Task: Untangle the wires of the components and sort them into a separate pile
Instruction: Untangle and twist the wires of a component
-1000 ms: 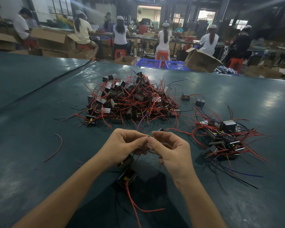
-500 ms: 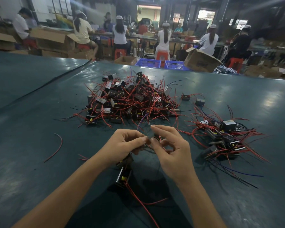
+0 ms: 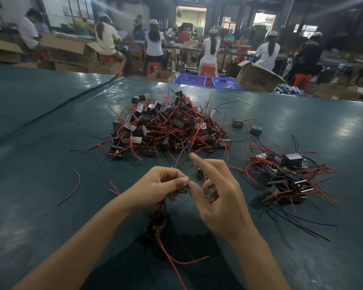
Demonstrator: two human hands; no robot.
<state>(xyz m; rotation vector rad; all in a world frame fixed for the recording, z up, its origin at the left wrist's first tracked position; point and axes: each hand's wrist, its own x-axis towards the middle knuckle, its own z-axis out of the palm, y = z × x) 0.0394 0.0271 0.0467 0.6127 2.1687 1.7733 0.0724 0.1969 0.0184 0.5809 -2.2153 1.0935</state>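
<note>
A big tangled pile (image 3: 168,126) of small black components with red wires lies at the centre of the green table (image 3: 40,185). A smaller pile (image 3: 287,178) with red, black and blue wires lies to the right. My left hand (image 3: 161,189) pinches thin wires, and a black component (image 3: 155,228) hangs below it with red wires trailing toward me. My right hand (image 3: 216,195) meets the left at thumb and fingertips, its index finger raised and blurred. What the right fingers hold is hidden.
A loose red wire (image 3: 72,189) lies on the left. Two single components (image 3: 238,124) (image 3: 256,130) sit between the piles. Beyond the far table edge stand blue crates (image 3: 190,79), a cardboard box (image 3: 258,77), and seated people at benches.
My right hand has lifted and spread its fingers, the index finger now pointing up. The hanging component has swung slightly under my left hand.
</note>
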